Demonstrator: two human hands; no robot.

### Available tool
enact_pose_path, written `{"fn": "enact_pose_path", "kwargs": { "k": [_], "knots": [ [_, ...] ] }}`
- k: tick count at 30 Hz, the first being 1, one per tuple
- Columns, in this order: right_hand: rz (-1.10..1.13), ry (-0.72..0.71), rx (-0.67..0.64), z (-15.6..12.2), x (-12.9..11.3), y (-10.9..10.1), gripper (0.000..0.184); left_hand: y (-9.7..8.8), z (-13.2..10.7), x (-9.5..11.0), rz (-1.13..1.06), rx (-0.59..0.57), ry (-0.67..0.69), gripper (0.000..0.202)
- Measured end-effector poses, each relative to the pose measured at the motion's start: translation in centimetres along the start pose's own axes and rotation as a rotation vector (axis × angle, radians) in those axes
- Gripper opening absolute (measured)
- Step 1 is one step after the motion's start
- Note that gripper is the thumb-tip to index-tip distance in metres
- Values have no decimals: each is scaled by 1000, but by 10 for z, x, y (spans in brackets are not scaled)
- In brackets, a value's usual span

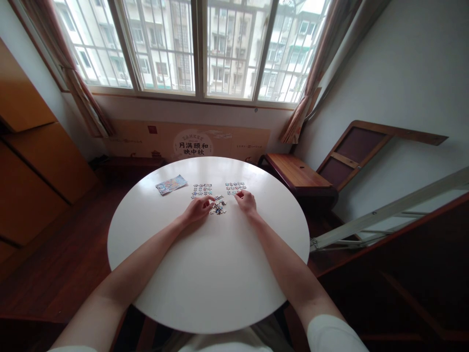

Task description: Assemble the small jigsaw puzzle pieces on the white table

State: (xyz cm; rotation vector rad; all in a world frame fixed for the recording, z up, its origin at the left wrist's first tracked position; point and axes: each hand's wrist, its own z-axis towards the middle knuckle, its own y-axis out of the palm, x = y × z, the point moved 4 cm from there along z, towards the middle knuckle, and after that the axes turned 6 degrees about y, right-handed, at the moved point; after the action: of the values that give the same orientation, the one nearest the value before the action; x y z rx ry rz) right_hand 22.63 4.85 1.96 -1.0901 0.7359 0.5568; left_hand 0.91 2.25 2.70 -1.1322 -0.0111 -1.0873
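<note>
A small heap of loose jigsaw puzzle pieces [219, 209] lies in the middle of the white round table [205, 274]. Just left of it rests my left hand [200, 208], its fingers curved and apart, the fingertips at the heap's edge. My right hand [246, 201] is closed in a pinch at the near end of the right group of puzzle pieces [235, 186], on a puzzle piece too small to see well. Another group of puzzle pieces [202, 189], set out in rows, lies beyond my left hand.
A colourful picture sheet [171, 185] lies on the table's far left. Past the table's right edge stands a wooden bench [298, 171], with a wooden frame [357, 151] leaning on the wall. A printed cardboard panel [190, 142] stands below the window.
</note>
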Motion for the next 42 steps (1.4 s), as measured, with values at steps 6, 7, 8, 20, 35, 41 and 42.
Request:
{"fn": "enact_pose_path", "kwargs": {
  "k": [6,7,8,20,35,41,42],
  "knots": [
    [-113,-17,-1,-5,-3,2,6,0,0,-1,9,-1,9,21],
    [-127,-7,-13,-6,-4,2,5,0,0,-1,8,0,9,21],
    [-139,7,-25,-6,-4,3,5,0,0,-1,5,1,9,21],
    [-251,77,-125,-11,-9,3,6,3,-1,-5,23,-12,13,19],
    [-285,57,-164,-14,-13,3,10,4,-1,-7,50,-23,13,18],
    [-286,42,-178,-15,-14,2,8,4,-1,-7,67,-23,24,19],
    [-287,42,-180,-15,-14,2,9,3,-1,-7,69,-22,23,19]
  ]
}}
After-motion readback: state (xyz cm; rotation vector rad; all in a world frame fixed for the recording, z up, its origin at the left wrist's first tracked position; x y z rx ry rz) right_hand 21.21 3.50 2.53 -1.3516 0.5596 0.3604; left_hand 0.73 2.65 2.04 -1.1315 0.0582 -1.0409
